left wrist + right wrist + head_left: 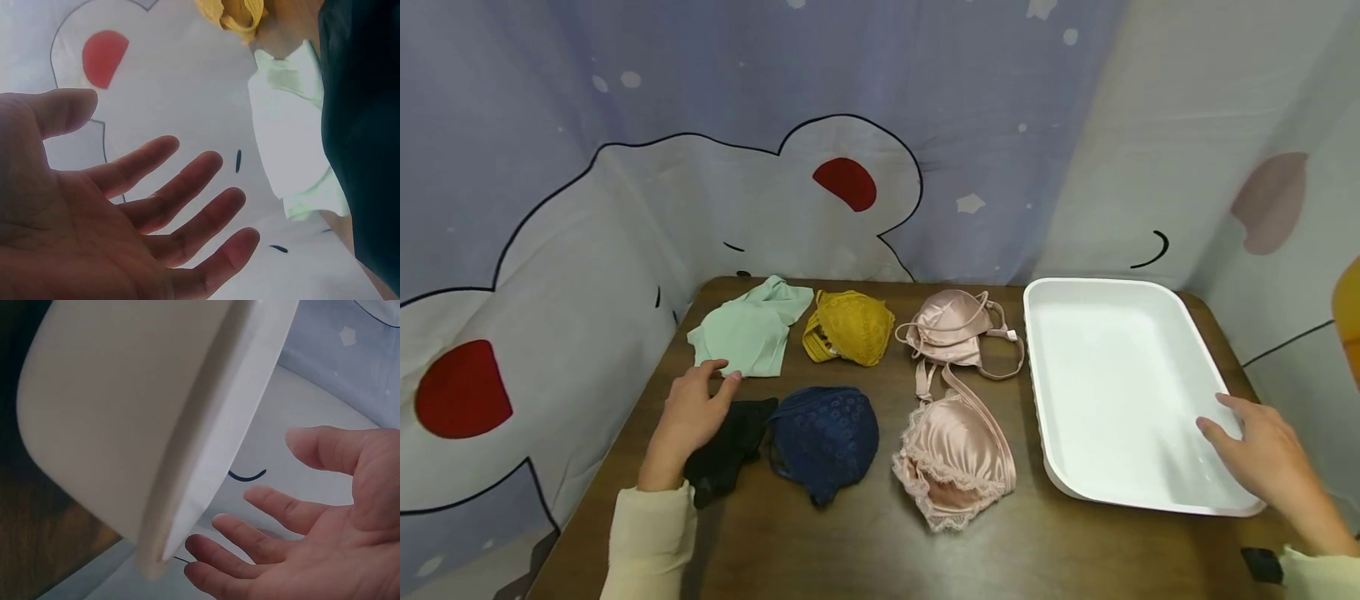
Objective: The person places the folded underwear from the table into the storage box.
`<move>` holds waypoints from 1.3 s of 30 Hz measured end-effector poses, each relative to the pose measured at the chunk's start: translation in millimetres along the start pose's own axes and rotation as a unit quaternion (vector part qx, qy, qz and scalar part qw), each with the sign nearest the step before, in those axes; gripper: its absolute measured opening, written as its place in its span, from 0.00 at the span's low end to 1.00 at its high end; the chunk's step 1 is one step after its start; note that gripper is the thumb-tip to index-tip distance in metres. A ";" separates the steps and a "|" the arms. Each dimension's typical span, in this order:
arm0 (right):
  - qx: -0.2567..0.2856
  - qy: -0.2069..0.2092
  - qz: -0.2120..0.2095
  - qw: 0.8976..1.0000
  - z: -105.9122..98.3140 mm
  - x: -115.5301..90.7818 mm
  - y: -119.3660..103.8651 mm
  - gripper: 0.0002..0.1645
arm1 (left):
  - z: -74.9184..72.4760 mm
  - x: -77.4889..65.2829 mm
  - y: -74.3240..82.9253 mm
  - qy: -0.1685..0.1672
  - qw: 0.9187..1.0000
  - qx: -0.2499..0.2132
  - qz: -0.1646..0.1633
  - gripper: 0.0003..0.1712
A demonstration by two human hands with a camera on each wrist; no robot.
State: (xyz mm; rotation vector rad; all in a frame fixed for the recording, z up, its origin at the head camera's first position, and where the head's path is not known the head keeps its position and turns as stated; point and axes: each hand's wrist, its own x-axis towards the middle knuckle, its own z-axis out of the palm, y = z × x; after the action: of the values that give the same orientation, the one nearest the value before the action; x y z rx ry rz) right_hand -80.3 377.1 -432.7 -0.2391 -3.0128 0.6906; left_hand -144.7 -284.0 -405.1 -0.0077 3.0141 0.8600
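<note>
My left hand [691, 417] hovers with loosely spread fingers by a black garment [730, 450] and below a mint-green garment [745, 333]; the left wrist view shows nothing in its palm. A navy bra [826, 437] lies right of the black garment, with a yellow bra [853, 327] behind it. Toward the middle are a pink satin bra with thin straps [947, 321] and a lace-trimmed pink bra [958, 446]. My right hand [1270, 454], fingers apart and holding nothing, is at the right edge of a white tray [1120, 392]. Whether it touches the rim, I cannot tell.
The brown wooden table [850, 550] carries everything. A printed curtain [970, 125] hangs behind and along the sides. A small black object [1261, 565] lies near my right sleeve. Nothing lies in the tray.
</note>
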 end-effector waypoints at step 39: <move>0.014 0.010 0.057 0.998 3.2 6.0 35.0 0.22 | -43.6 83.9 -65.7 -0.055 0.997 -0.004 -0.060 0.36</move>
State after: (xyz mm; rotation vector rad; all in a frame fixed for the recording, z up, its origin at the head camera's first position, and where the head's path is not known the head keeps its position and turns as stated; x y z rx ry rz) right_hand -81.5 407.8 -450.8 -0.4164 -2.9875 0.7344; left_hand -228.4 -363.1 -403.4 -0.1353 2.8737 0.8331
